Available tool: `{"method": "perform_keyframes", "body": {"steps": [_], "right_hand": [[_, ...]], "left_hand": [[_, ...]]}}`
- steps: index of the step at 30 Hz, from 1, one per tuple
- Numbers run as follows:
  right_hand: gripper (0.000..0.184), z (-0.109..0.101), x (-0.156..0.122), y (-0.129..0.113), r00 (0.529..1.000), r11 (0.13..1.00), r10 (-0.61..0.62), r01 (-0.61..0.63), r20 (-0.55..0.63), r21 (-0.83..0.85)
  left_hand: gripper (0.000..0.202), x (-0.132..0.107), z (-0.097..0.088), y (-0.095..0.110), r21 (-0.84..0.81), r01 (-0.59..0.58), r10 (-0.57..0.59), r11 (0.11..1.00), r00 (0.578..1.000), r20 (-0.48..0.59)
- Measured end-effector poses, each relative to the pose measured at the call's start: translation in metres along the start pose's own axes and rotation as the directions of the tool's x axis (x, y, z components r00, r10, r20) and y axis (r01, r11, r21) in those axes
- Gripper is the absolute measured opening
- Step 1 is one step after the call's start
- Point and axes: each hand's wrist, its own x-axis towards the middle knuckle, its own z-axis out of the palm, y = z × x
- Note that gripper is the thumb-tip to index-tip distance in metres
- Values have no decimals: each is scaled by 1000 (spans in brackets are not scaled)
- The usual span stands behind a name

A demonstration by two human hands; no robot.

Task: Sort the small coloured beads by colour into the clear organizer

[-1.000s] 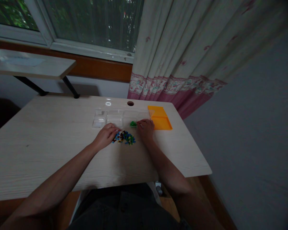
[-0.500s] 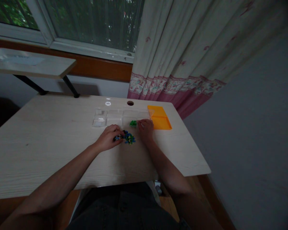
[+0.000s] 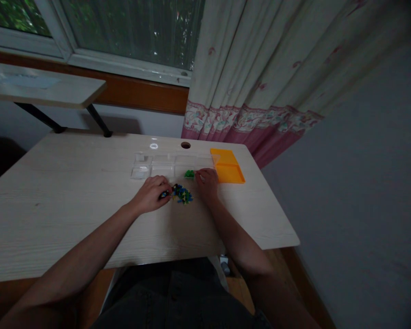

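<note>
A small heap of coloured pieces (image 3: pixel 182 193), blue, green, yellow and dark, lies on the pale wooden table (image 3: pixel 71 192). My left hand (image 3: pixel 151 193) rests at the heap's left edge, fingers curled over a few pieces. My right hand (image 3: pixel 207 183) sits at the heap's right, fingers bent, fingertips close to a clear compartment box (image 3: pixel 164 166). Green pieces (image 3: pixel 189 173) fill one compartment of that box near my right fingertips. What the right fingers pinch, if anything, is too small to see.
An orange lid or tray (image 3: pixel 228 166) lies right of the clear box. A round cable hole (image 3: pixel 185 145) is at the table's far edge. A second table (image 3: pixel 37 87) stands at the back left below a window. Curtains hang at the right.
My left hand has moved right over the heap and curled onto its pieces, covering the heap's left part. My right hand has barely shifted. The camera tilted slightly.
</note>
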Motion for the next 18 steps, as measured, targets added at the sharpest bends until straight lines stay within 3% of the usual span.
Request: {"method": "perform_keyframes", "body": {"steps": [18], "right_hand": [[25, -2, -1, -3, 999, 999, -7, 6, 39, 33]], "left_hand": [[18, -3, -8, -1, -4, -19, 19, 1000, 999, 44]]}}
